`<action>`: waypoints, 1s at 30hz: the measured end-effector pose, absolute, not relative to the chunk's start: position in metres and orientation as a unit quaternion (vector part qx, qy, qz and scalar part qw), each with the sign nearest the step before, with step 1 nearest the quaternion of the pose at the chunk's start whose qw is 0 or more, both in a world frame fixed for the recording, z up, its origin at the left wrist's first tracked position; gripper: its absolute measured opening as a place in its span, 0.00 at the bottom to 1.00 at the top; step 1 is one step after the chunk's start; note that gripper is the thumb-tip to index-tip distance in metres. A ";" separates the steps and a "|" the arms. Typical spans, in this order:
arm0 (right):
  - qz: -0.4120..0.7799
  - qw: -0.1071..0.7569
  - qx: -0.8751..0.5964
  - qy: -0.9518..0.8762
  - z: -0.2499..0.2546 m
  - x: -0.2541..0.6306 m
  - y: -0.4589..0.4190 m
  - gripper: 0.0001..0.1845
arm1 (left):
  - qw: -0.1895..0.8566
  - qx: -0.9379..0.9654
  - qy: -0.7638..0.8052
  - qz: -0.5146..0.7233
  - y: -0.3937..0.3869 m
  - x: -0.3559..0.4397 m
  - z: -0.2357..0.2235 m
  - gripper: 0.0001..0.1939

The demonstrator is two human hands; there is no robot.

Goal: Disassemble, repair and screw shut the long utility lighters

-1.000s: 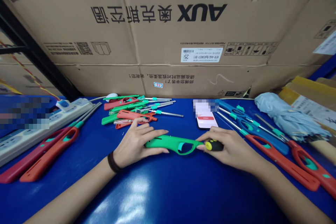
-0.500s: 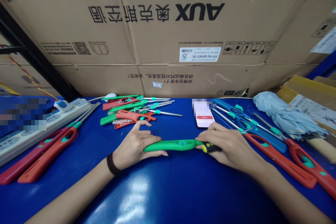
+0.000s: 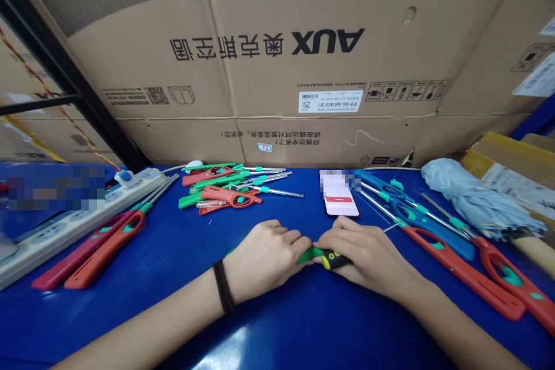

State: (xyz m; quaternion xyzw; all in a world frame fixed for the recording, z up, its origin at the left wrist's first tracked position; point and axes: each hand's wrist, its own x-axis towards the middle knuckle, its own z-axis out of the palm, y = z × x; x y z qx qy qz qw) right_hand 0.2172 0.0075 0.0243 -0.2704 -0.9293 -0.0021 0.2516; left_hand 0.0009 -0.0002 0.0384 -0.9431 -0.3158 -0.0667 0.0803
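Observation:
My left hand (image 3: 266,257) is closed over a green plastic lighter body (image 3: 309,254) that lies on the blue table (image 3: 277,329); only a short green end shows between my hands. My right hand (image 3: 366,254) grips a small screwdriver with a black and yellow handle (image 3: 333,259), held against that green end. The knuckles of both hands nearly touch.
A pile of red and green long-nosed lighters (image 3: 225,185) lies behind my left hand. Two red ones (image 3: 104,240) lie left beside a white power strip (image 3: 82,214). A phone (image 3: 340,196), blue and red lighters (image 3: 433,231) and a folded umbrella (image 3: 477,199) sit right. Cardboard boxes (image 3: 303,58) wall the back.
My left hand slid right along the green lighter body and closed over it, hiding most of it. My right hand kept the screwdriver at its end. The view tilted slightly.

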 end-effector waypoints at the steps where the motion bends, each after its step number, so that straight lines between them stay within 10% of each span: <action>1: -0.007 0.272 -0.269 -0.924 0.027 0.219 0.008 0.08 | 0.082 -0.940 -0.325 -0.064 0.000 0.001 0.039 0.09; 11: -0.166 0.549 -0.388 -0.722 0.046 0.232 0.005 0.07 | -0.066 -0.881 -0.422 -0.206 0.000 -0.020 0.042 0.12; 23: 0.090 0.202 -0.431 -0.875 0.029 0.226 0.013 0.14 | -0.194 -0.824 -0.467 -0.256 0.014 -0.025 0.040 0.15; 30: 0.109 0.193 -0.444 -0.868 0.014 0.227 0.024 0.10 | -0.420 -0.735 -0.461 -0.266 0.013 -0.006 0.036 0.18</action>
